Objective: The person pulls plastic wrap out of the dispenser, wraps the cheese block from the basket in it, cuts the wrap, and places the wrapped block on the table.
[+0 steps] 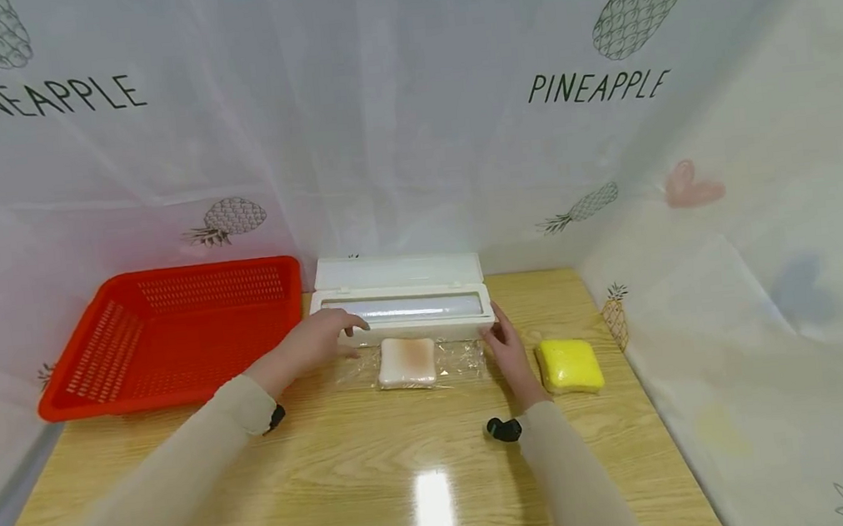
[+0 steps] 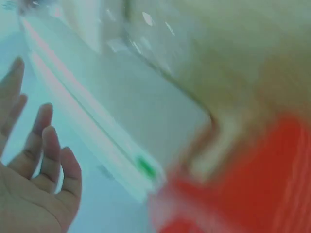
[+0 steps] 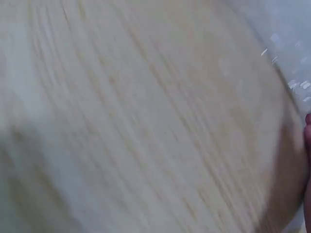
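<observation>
A white cling film dispenser box [image 1: 403, 328] lies with its lid [image 1: 398, 271] raised, and a shiny film roll [image 1: 403, 309] shows through its slot. In front, a bread-slice-shaped piece [image 1: 407, 361], pale with a brownish patch, rests on clear film [image 1: 460, 361] spread over the table. My left hand [image 1: 315, 339] hovers by the box's left end, fingers loosely bent around nothing; the left wrist view shows them [image 2: 41, 170] apart from the box. At the box's right end my right hand [image 1: 508, 351] holds the corner, thumb in front. The right wrist view barely catches that hand.
A red perforated plastic basket [image 1: 291, 324] stands left of the box. To the right of my right hand lies a yellow square piece [image 1: 570, 365]. The wooden table [image 1: 351, 486] ends against a pineapple-print cloth [image 1: 380, 133] behind and at the sides.
</observation>
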Tool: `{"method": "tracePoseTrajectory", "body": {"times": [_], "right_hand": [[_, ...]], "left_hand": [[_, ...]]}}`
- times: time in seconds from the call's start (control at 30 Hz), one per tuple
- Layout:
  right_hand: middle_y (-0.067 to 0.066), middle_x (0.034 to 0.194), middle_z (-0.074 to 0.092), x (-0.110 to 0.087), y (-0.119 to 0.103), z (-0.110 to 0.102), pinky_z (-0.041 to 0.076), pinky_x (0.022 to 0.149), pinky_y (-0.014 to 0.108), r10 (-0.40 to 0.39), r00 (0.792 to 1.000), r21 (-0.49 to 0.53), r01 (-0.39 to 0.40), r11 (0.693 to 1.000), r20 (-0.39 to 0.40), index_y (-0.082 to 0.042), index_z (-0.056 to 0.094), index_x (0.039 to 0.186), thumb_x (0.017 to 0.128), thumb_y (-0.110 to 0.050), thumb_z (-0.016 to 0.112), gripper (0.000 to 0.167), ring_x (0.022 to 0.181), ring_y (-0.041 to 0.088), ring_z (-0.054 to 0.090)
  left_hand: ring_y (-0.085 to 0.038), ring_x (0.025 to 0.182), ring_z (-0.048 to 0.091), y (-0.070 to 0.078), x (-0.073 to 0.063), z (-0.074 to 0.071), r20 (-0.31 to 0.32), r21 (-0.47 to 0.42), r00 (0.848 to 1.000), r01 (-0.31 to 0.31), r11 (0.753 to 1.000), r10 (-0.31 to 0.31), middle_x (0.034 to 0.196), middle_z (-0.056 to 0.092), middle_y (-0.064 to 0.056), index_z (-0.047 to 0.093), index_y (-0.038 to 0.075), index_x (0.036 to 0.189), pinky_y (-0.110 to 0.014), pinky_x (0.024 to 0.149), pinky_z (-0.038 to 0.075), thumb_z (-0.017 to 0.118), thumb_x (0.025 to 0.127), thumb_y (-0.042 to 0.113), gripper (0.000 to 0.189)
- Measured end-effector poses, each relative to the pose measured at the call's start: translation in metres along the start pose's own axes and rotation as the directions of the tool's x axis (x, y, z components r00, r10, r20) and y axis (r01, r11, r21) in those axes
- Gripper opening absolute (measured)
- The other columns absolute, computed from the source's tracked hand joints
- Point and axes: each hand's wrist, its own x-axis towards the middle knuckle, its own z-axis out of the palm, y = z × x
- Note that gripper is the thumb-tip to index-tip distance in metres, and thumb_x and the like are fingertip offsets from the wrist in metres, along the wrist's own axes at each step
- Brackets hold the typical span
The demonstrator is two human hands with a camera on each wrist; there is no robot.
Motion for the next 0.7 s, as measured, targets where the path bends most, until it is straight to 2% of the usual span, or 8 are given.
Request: {"method": "tracePoseTrajectory", "body": {"times": [0.1,0.2,0.27,0.37,0.5,0.6,0.67,0.7], "right_hand": [[0.022,0.132,0.047,-0.014,-0.012,0.002,0.040,0.094,0.041,0.035,0.999,0.019,-0.034,0.999,-0.031,-0.007,0.030,0.152,0.100,-0.016,0.057,0.060,0.109,0.028,0.047],[0.025,0.136,0.040,-0.029,-0.020,0.007,0.037,0.094,0.046,0.013,0.993,0.036,-0.008,0.999,-0.121,-0.003,0.038,0.148,0.098,-0.013,0.060,0.055,0.114,0.036,0.041],[0.027,0.133,0.043,-0.039,-0.025,0.012,0.035,0.095,0.050,-0.060,0.983,0.019,0.064,0.998,-0.173,0.002,0.046,0.141,0.095,-0.008,0.064,0.051,0.115,0.043,0.040],[0.030,0.124,0.050,-0.050,-0.031,0.021,0.033,0.096,0.060,-0.207,0.960,-0.037,0.203,0.978,-0.189,0.008,0.055,0.128,0.088,0.000,0.070,0.044,0.112,0.051,0.042],[0.027,0.115,0.058,-0.056,-0.036,0.032,0.035,0.093,0.064,-0.340,0.931,-0.107,0.328,0.939,-0.129,0.008,0.062,0.117,0.081,0.002,0.077,0.040,0.106,0.046,0.049],[0.019,0.113,0.062,-0.051,-0.028,0.041,0.038,0.093,0.062,-0.365,0.930,-0.140,0.356,0.924,-0.042,0.005,0.065,0.114,0.077,-0.001,0.081,0.041,0.107,0.037,0.052],[0.011,0.113,0.063,-0.047,-0.023,0.047,0.040,0.095,0.057,-0.370,0.928,-0.192,0.371,0.909,0.039,0.000,0.067,0.114,0.076,-0.007,0.083,0.042,0.109,0.030,0.053],[0.010,0.113,0.064,-0.047,-0.023,0.050,0.041,0.095,0.056,-0.381,0.921,-0.207,0.390,0.897,0.083,0.000,0.067,0.113,0.075,-0.008,0.084,0.042,0.109,0.032,0.053]], "left_hand": [[-0.022,0.083,0.057,0.014,-0.010,0.020,-0.050,-0.154,0.998,0.027,0.988,-0.035,0.095,0.065,-0.006,0.066,0.009,0.122,-0.034,0.074,0.049,0.079,0.083,0.020,0.043],[-0.017,0.072,0.054,0.022,-0.018,0.039,-0.104,-0.295,0.991,0.055,0.954,-0.089,0.087,0.062,0.000,0.065,0.007,0.122,-0.031,0.064,0.047,0.079,0.083,0.018,0.042],[-0.016,0.070,0.052,0.025,-0.022,0.050,-0.132,-0.376,0.981,0.081,0.923,-0.140,0.085,0.061,0.002,0.065,0.006,0.122,-0.029,0.061,0.046,0.079,0.083,0.017,0.043],[-0.018,0.073,0.053,0.031,-0.027,0.065,-0.149,-0.481,0.964,0.124,0.868,-0.220,0.087,0.062,0.001,0.066,0.006,0.122,-0.031,0.063,0.046,0.079,0.083,0.018,0.043],[-0.018,0.078,0.057,0.039,-0.031,0.086,-0.162,-0.604,0.938,0.153,0.782,-0.308,0.089,0.063,-0.001,0.066,0.006,0.120,-0.033,0.068,0.050,0.078,0.083,0.016,0.040],[-0.018,0.079,0.060,0.045,-0.031,0.102,-0.187,-0.670,0.911,0.156,0.726,-0.368,0.087,0.063,-0.001,0.066,0.005,0.118,-0.035,0.070,0.052,0.078,0.084,0.014,0.037],[-0.021,0.081,0.063,0.049,-0.031,0.112,-0.208,-0.706,0.885,0.158,0.690,-0.416,0.085,0.063,-0.001,0.067,0.004,0.117,-0.038,0.074,0.053,0.078,0.084,0.012,0.036],[-0.022,0.083,0.064,0.050,-0.031,0.117,-0.218,-0.726,0.872,0.155,0.670,-0.437,0.085,0.063,-0.002,0.066,0.003,0.117,-0.039,0.075,0.053,0.078,0.083,0.010,0.036]]}}
